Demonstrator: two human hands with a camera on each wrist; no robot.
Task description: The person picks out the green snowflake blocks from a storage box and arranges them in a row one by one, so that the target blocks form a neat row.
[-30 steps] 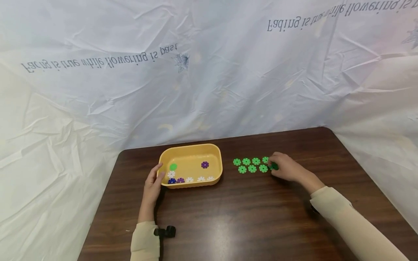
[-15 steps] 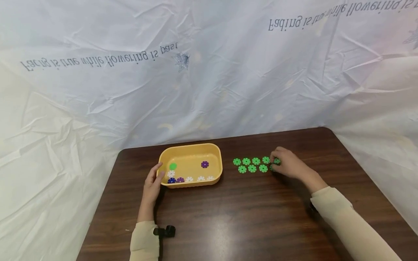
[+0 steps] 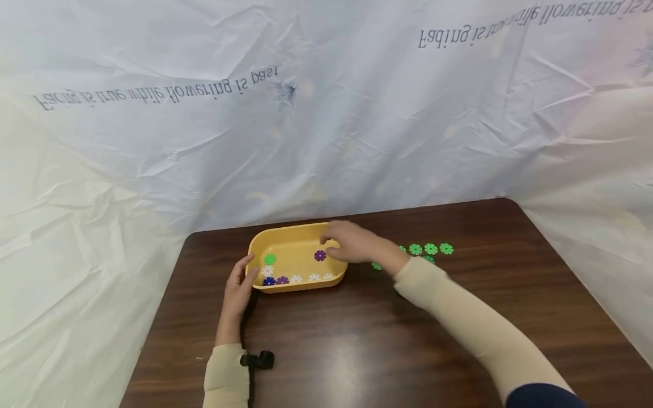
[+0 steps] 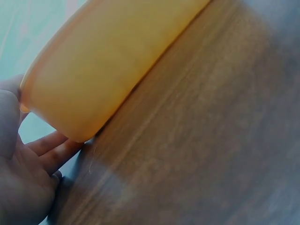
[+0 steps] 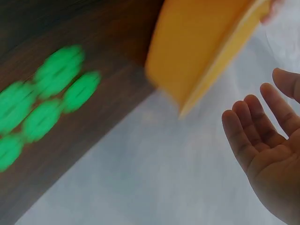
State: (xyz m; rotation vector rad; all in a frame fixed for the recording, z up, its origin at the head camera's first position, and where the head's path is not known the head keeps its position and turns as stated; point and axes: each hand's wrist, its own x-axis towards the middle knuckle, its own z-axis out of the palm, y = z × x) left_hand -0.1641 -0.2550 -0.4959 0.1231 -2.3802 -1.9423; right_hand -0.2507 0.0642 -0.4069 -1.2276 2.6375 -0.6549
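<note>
A yellow plastic basin sits at the back left of the table. My left hand holds its left end, thumb at the rim; in the left wrist view, fingers reach under the basin's lower corner. My right hand hovers over the basin's right end, close to a purple snowflake disc. Its fingers are loosely extended and hold nothing in the right wrist view. Inside lie a green disc, a blue disc, another purple disc and several white discs.
Green snowflake discs lie in two rows right of the basin, partly hidden by my right forearm. The brown wooden table meets a white cloth backdrop behind. A black strap is on my left wrist.
My right hand has left the green discs and swung left to the basin. A further green disc now lies at the back row's right end. My left hand stays in place.
</note>
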